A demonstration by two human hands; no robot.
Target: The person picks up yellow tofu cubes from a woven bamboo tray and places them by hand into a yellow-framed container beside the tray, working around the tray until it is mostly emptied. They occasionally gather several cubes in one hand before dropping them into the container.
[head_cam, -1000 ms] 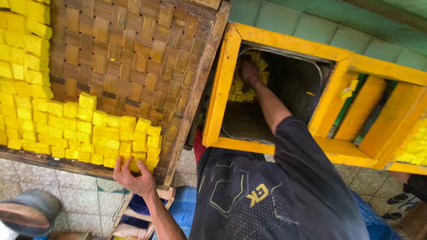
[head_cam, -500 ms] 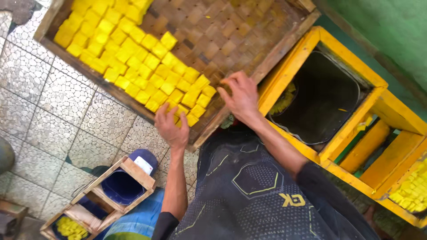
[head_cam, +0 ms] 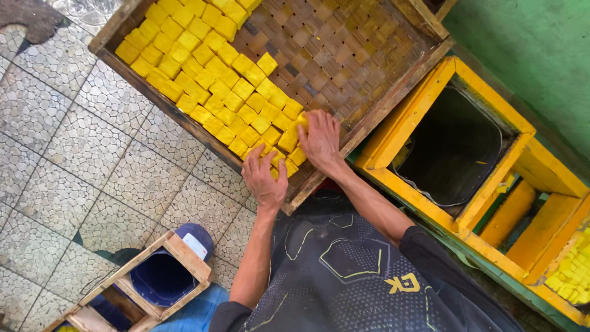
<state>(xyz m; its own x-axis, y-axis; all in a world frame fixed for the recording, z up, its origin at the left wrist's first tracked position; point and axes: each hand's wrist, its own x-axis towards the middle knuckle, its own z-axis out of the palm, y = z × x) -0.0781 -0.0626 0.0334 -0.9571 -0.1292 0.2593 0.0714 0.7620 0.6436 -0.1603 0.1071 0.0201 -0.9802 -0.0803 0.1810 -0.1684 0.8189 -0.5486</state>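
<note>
- Yellow blocks (head_cam: 212, 80) lie packed in tight rows along the near-left side of a woven bamboo tray (head_cam: 344, 55) with a wooden frame; the rows touch each other, probably so that many fit and none slides.
- The right hand (head_cam: 321, 140) rests flat on the corner of the block field, fingers spread and pressing a few blocks — it seems to push them into line, and it closes around nothing.
- The left hand (head_cam: 263, 179) lies at the lower tray edge with loosely bent fingers on the last blocks; whether it holds one, the view does not show.
- One block (head_cam: 267, 63) sits alone, a little apart from the rows, on the bare weave.
- To the right stands a yellow wooden frame (head_cam: 393, 132) around a dark container (head_cam: 452, 147), close to the tray — a short reach for the person.
- More yellow blocks (head_cam: 571, 270) show at the far right edge.
- Below, on the stone-tiled floor (head_cam: 55, 184), a plain wooden box (head_cam: 175, 261) surrounds a blue bucket (head_cam: 158, 278); a small white label (head_cam: 195, 245) sits on a blue round thing just beside it.
</note>
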